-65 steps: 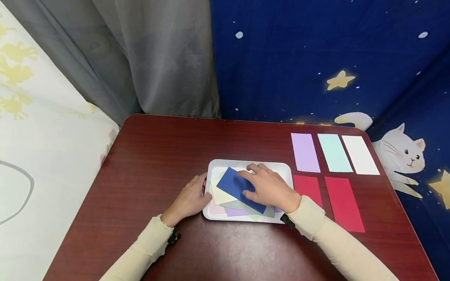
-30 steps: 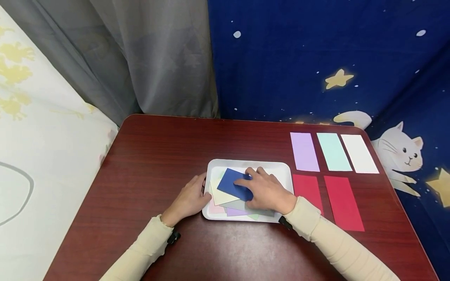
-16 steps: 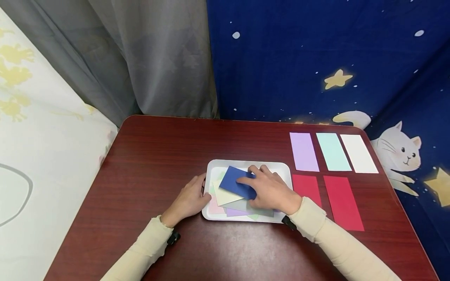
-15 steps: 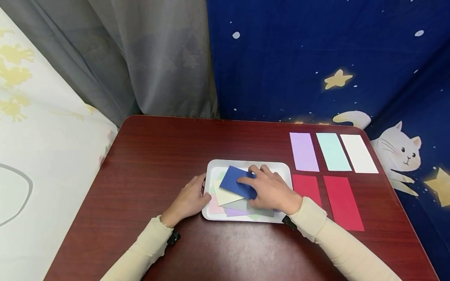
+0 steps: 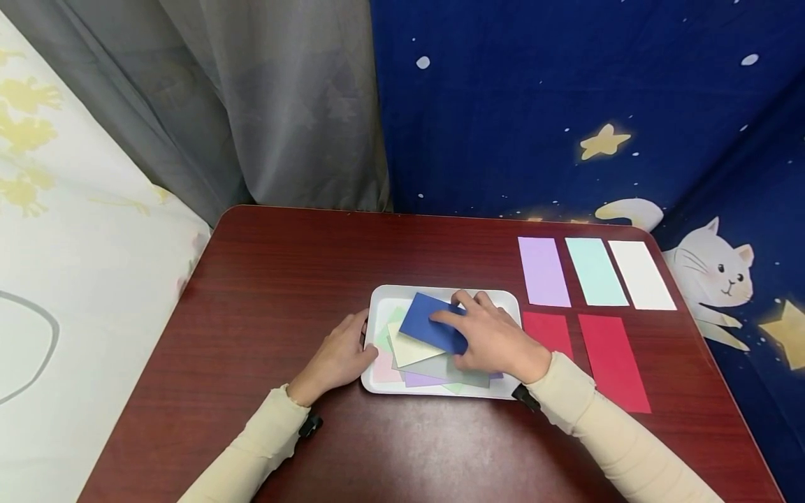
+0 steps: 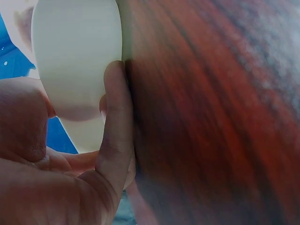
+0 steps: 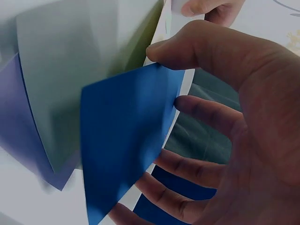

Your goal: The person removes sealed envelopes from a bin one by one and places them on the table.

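A shallow white tray point(image 5: 506, 302) lies on the table, and my left hand point(image 5: 337, 355) holds its left end. In the left wrist view, the fingers and thumb bracket the tray's side point(image 6: 77, 51). My right hand point(image 5: 493, 340), over the tray, pinches a dark blue paper card point(image 5: 423, 321). Seen from the right wrist, the thumb is at one edge of the blue card point(image 7: 126, 126) and the fingers are along the opposite edge. Under it are a cream card point(image 5: 411, 351), a grey-green card point(image 5: 434, 367), a lilac card point(image 5: 423, 381) and a pink card point(image 5: 386, 370), overlapping.
On the table's right side lie a lilac card point(image 5: 544, 272), a mint card point(image 5: 596, 272) and a white card point(image 5: 641, 275) in a back row. Two red cards, one point(image 5: 613, 363) at right and one point(image 5: 546, 330) partly behind the right arm, form a front row. Curtains hang behind.
My right hand has closed its fingers about the blue card and shifted it slightly right and away from me. The cream card has slid right and turned a little. My left hand stays put.
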Demonstrator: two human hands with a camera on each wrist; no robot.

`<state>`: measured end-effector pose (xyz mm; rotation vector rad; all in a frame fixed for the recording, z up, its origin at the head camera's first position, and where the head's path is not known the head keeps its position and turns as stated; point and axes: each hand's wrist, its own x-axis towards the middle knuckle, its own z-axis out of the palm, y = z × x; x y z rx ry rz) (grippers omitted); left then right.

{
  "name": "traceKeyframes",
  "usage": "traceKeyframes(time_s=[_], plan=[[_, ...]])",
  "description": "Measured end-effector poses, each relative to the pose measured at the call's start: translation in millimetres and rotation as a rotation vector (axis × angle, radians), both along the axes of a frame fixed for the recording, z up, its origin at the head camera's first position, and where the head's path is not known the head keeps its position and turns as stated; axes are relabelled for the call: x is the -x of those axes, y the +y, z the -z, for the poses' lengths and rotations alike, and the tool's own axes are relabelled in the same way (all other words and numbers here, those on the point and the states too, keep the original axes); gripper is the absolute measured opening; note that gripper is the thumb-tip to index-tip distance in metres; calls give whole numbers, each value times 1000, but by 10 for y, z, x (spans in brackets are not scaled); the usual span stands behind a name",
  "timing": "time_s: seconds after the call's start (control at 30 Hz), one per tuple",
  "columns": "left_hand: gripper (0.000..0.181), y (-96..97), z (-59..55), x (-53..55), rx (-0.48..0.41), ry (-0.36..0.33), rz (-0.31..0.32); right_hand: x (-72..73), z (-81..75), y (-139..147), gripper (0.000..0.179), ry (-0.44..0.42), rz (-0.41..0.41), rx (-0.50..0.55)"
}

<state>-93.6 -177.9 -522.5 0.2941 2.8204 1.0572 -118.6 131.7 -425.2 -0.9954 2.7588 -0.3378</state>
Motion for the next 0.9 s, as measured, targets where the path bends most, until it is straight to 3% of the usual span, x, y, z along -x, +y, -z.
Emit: traceKeyframes(time_s=[0.4,0.53,0.73,0.83,0.87,0.9], plan=[[70,6,31,6,-9,5,-7,19,20,4,83,-21,15,27],[70,12,-23,-1,-10,0,3,21,18,2,85,-51,26,29],[70,28,-196,-32,-17,-13,20,15,21,6,85,-101,34,44],[69,20,-132,-27,-16,-6,12,12,24,8,84,-119,28,57],[69,35,-183,-36,-12,-23,7,10,24,9,84,-123,25,60],[69,31,-155,-32,-8,-25,4,8,22,9,84,-128,23,63]])
